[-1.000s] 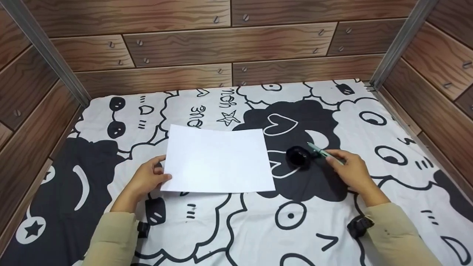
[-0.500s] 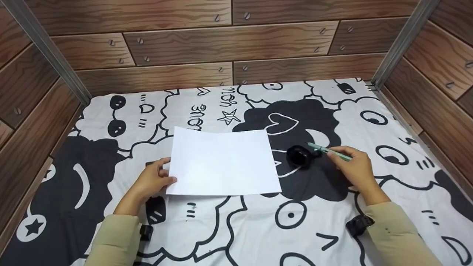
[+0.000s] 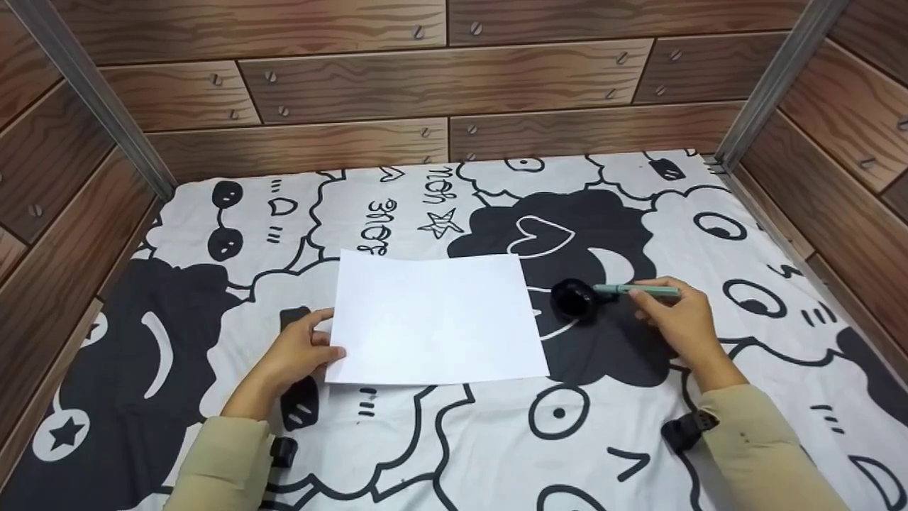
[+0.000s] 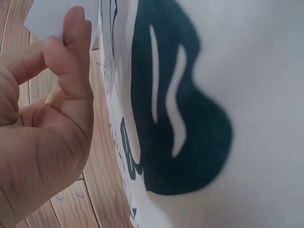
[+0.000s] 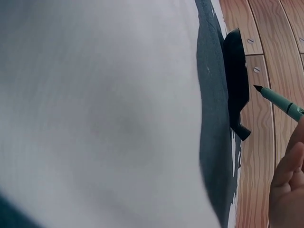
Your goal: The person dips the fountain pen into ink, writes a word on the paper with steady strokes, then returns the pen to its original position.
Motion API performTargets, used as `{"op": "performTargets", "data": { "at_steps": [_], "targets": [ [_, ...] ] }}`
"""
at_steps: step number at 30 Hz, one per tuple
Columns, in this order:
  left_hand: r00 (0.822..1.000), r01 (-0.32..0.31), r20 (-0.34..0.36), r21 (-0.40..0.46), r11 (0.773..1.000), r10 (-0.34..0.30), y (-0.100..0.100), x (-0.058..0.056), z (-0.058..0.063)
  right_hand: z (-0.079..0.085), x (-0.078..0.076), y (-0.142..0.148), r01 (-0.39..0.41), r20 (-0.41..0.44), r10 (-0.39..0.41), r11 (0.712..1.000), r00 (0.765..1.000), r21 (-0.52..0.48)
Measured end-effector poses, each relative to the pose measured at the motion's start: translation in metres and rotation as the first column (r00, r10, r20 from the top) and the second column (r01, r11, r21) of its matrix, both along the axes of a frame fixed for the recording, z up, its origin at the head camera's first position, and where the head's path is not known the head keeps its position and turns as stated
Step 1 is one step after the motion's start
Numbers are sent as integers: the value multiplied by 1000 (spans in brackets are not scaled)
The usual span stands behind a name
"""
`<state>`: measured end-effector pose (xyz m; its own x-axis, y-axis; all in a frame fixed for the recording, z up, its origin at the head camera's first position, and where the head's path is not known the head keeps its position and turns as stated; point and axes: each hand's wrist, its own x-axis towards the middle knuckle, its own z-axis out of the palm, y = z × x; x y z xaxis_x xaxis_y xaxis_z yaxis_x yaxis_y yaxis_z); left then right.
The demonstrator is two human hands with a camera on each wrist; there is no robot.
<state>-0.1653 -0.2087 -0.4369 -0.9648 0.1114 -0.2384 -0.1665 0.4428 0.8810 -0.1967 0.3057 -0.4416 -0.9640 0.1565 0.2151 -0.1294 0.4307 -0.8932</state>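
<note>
My left hand pinches the lower left edge of a white sheet of paper between thumb and fingers; in the left wrist view a corner of the paper shows at the fingertips. The sheet looks slightly bowed, held over the cloth. On the right, my right hand holds a light green pen nearly level, tip to the left. The right wrist view shows the pen's dark pointed tip. Between paper and pen lies a glossy black round dish-like thing with a short handle; whether anything is in it cannot be made out.
A black-and-white cartoon cloth covers the surface underneath. Wood-patterned walls stand at the back and both sides, with grey metal posts in the corners. A black strap device sits at the right wrist.
The left hand has brought the paper a little to the right and nearer the body. The pen in the right hand has turned from slanting to nearly level. The black thing stays put.
</note>
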Motion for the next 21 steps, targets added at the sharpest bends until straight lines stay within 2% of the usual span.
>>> {"op": "performTargets", "data": {
  "at_steps": [6, 12, 21],
  "targets": [
    [1000, 16, 3, -21, 1000, -16, 1, 1, 0, 1, -2, -2, -72, 66, 80, 991, 995, -109],
    [999, 16, 30, -56, 998, -15, 4, 3, 1, 2, -2, -4, -139, 55, 155, 965, 986, -223],
    [999, 36, 41, -45, 998, -35, 8, 7, 0, 2, -3, -5, -193, 55, 208, 960, 977, -203]
  ]
}}
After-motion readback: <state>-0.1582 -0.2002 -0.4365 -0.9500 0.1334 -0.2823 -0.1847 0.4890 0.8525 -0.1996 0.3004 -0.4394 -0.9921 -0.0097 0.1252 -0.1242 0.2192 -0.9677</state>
